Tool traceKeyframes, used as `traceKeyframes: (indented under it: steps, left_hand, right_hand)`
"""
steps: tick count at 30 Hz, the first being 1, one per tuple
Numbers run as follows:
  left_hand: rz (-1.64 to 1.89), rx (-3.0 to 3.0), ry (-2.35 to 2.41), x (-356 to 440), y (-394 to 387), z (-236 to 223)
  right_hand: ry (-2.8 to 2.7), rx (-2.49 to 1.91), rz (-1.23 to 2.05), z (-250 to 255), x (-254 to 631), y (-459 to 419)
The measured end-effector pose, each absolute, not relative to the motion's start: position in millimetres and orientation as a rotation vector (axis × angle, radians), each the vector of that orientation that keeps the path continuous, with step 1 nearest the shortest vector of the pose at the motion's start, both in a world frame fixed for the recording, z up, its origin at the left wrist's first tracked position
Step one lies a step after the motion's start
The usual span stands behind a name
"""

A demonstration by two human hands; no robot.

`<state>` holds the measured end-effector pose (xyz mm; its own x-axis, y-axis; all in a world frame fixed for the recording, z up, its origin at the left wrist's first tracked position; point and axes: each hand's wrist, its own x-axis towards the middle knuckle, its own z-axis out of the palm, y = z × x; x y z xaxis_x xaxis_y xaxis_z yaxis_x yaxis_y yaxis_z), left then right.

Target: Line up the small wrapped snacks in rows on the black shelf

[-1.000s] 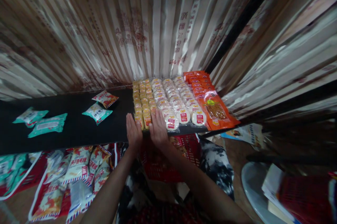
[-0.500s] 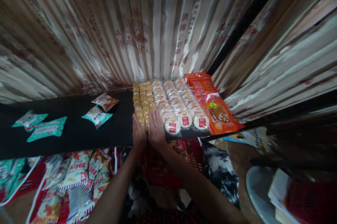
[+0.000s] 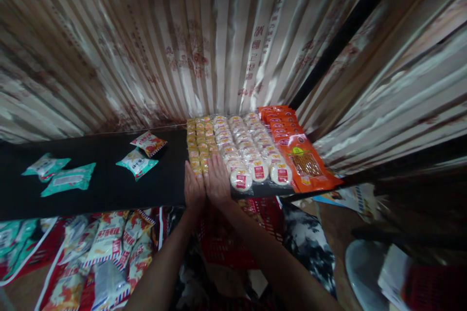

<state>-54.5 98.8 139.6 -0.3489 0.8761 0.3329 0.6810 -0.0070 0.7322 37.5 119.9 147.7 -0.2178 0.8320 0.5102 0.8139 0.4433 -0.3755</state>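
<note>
On the black shelf board [image 3: 105, 167], small gold-wrapped snacks [image 3: 200, 141] stand in tight rows. My left hand [image 3: 194, 188] lies along the near left edge of these rows, its fingers stretched out and pointing away from me. My right hand [image 3: 218, 179] rests flat over their near right part, fingers extended. A few gold pieces show between the two hands; what the palms cover is hidden. Directly right are rows of round white crackers in clear wrap [image 3: 241, 150], the nearest ones lying face up. Orange snack bags [image 3: 304, 162] overlap in a row beyond them.
Teal packets [image 3: 69, 178] lie on the board's left, with a teal-and-white packet [image 3: 136, 161] and a red-and-white packet [image 3: 149, 143] nearer. Below are baskets of bagged snacks [image 3: 105, 238] and a red basket [image 3: 268, 211]. A pleated curtain [image 3: 226, 48] hangs behind; a dark pole [image 3: 350, 33] slants right.
The view has shifted slightly, so everything sits a little lower and to the right. Both hands keep nearly the same place at the gold-wrapped rows.
</note>
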Motion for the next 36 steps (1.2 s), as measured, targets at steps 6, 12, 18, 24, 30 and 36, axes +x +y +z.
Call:
traceKeyframes:
  steps: [6, 12, 18, 24, 30, 36]
  left_hand:
    - [1.363, 1.53, 2.038, -55.4, 97.3, 140.1]
    - [1.374, 1.495, 2.014, -55.4, 97.3, 142.3]
    - [1.337, 1.482, 2.031, -57.1, 97.9, 140.5]
    - [1.339, 1.45, 2.04, -57.7, 97.4, 141.0]
    - [1.376, 1.415, 2.041, -59.9, 99.3, 138.2]
    - [1.38, 1.386, 2.035, -61.5, 99.6, 136.3]
  right_hand:
    - [-2.001, -1.371, 0.02, 144.2, 40.7, 118.9]
    - [-1.989, -1.345, 0.047, 142.5, 41.2, 121.1]
    - [-1.995, -1.329, 0.049, 143.6, 39.8, 123.0]
    - [-1.99, -1.332, 0.065, 143.8, 39.6, 122.3]
    - [-1.985, -1.348, 0.057, 147.4, 37.2, 123.1]
    - [-1.997, -1.344, 0.025, 149.6, 36.3, 123.4]
